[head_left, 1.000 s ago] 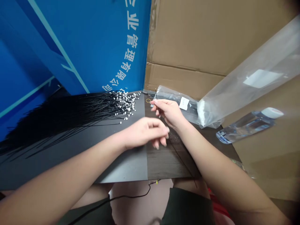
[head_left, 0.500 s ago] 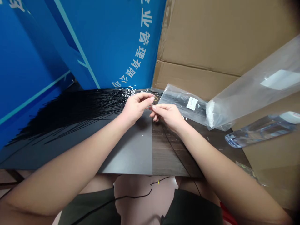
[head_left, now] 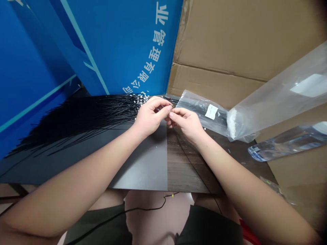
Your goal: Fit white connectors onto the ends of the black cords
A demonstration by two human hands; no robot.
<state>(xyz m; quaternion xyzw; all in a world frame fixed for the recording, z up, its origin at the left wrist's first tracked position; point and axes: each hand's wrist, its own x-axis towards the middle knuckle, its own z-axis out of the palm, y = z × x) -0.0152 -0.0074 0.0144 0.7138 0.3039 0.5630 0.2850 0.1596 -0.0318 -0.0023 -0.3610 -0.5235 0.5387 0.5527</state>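
My left hand (head_left: 151, 115) is closed, thumb and forefinger pinched at a small yellowish loop (head_left: 172, 106) that is mostly hidden by the fingertips. Right beside it, my right hand (head_left: 187, 123) pinches a thin black wire (head_left: 188, 158), which trails from under the fingers across the table and over its front edge. The fingertips of both hands meet or nearly meet, so how loop and wire join is hidden. To the left lies a large heap of thin black wires (head_left: 76, 119) with small white ends (head_left: 140, 97) near my left hand.
Behind my right hand lies a clear plastic bag (head_left: 199, 109) of black strands with a white label. A long translucent bag (head_left: 270, 92) and a clear bottle (head_left: 286, 141) are on the right. Blue panel (head_left: 122, 41) and cardboard (head_left: 230, 37) stand behind the table (head_left: 143, 170).
Both hands have drawn closer together at the fingertips. The yellowish loop, seen more openly before, is now largely covered by the fingers. The view has shifted slightly.
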